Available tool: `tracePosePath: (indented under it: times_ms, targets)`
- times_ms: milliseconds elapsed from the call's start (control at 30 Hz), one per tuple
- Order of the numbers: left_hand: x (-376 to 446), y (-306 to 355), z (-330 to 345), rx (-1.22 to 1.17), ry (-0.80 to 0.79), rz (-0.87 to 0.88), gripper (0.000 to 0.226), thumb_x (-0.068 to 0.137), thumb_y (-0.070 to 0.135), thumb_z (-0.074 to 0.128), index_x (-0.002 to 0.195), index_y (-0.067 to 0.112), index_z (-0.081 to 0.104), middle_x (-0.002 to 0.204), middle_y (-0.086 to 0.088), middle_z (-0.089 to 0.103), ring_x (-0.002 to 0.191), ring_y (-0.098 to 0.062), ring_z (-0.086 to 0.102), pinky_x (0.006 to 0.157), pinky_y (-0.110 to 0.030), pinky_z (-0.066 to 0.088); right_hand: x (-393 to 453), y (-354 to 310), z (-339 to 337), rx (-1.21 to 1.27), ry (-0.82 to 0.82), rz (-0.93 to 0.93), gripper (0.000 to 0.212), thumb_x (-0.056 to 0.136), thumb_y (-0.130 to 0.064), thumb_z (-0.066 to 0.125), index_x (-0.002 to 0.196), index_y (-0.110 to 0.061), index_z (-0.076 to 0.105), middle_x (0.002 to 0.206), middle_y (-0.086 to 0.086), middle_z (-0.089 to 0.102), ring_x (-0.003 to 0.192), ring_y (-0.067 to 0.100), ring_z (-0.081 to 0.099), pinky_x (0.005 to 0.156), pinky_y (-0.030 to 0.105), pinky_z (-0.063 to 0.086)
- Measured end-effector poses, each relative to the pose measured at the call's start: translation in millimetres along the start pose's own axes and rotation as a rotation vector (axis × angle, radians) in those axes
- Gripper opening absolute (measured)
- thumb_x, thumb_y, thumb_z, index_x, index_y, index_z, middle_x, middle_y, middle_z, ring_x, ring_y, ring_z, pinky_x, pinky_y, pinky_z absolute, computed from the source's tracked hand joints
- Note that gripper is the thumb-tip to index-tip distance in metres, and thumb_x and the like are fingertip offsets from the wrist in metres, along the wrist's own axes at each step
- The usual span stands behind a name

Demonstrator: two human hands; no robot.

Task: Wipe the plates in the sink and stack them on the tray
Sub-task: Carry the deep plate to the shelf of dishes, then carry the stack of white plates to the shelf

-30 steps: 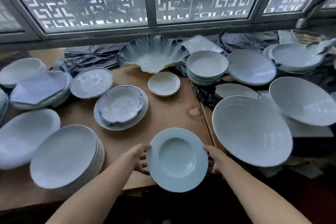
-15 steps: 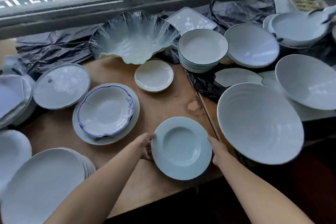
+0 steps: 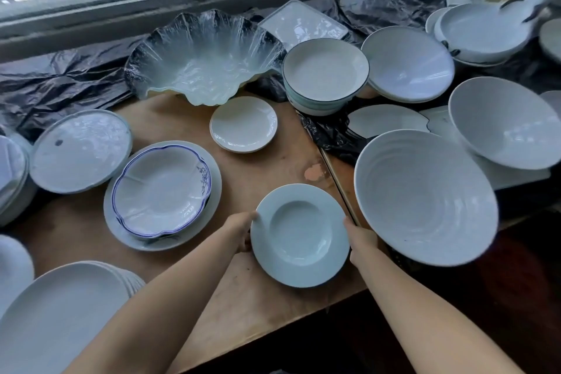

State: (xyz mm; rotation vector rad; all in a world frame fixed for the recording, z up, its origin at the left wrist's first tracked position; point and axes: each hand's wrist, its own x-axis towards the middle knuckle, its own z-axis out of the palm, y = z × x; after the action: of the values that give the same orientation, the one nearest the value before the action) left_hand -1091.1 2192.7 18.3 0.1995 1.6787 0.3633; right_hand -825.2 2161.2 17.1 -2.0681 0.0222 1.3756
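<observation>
Both hands, left hand (image 3: pixel 241 231) and right hand (image 3: pixel 359 238), clasp opposite rims of a stiff, breakable, likely slick plate (image 3: pixel 300 235) beside the big ribbed bowl (image 3: pixel 425 206).

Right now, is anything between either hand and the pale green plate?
Nothing visible: the left hand and right hand each already hold the pale green plate by opposite rims.
</observation>
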Motion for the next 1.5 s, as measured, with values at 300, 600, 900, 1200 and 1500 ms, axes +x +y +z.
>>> tracePosePath:
  times_ms: [300,600,900,1200,1500]
  targets:
    - [7.6,-8.3,-1.8,0.058,0.139,0.105,0.031,0.066,0.022,0.066,0.091,0.003,0.068,0.087,-0.013,0.070,0.069,-0.030,0.069,0.068,-0.041,0.059,-1.2,12.0,-18.0,-0.006,-0.049,0.036,0.044,0.091,-0.028,0.071,0.129,-0.009,0.058,0.132,0.007,0.061,0.118,0.029,0.057,0.102,0.043,0.048]
    - [-18.4,-15.9,5.6,0.196,0.194,0.245,0.027,0.075,0.035,0.062,0.088,0.012,0.066,0.084,-0.007,0.058,0.073,-0.026,0.050,0.063,-0.032,0.041,-14.8,24.5,-52.1,0.108,-0.316,0.077,0.059,0.102,-0.046,0.047,0.151,-0.012,0.040,0.155,0.009,0.041,0.143,0.031,0.038,0.116,0.049,0.034]
    - [-95.7,-86.9,72.9,0.290,0.204,0.533,0.017,0.095,0.017,0.052,0.101,0.009,0.065,0.100,-0.010,0.062,0.094,-0.029,0.055,0.079,-0.032,0.043,-45.0,54.2,-160.3,0.172,-0.461,-0.012,0.055,0.104,-0.044,0.046,0.146,-0.009,0.045,0.142,0.014,0.054,0.124,0.032,0.056,0.105,0.045,0.046]
    - [-185.1,-222.1,223.7,0.402,-0.324,0.255,0.015,0.105,0.026,0.045,0.104,0.016,0.056,0.099,-0.005,0.061,0.079,-0.022,0.062,0.065,-0.030,0.038,-67.7,145.7,-371.5,0.337,-0.388,-0.096,0.049,0.104,-0.043,0.046,0.140,-0.010,0.051,0.131,0.011,0.061,0.119,0.031,0.060,0.100,0.043,0.047]
    - [-277.4,-353.9,433.0,0.870,-0.602,0.232,0.030,0.102,0.027,0.050,0.127,0.015,0.061,0.115,-0.005,0.068,0.104,-0.025,0.065,0.100,-0.043,0.046,-78.3,238.2,-610.1,0.676,-0.122,-0.131,0.041,0.103,-0.040,0.048,0.132,-0.013,0.057,0.122,0.009,0.066,0.109,0.028,0.065,0.096,0.042,0.051]
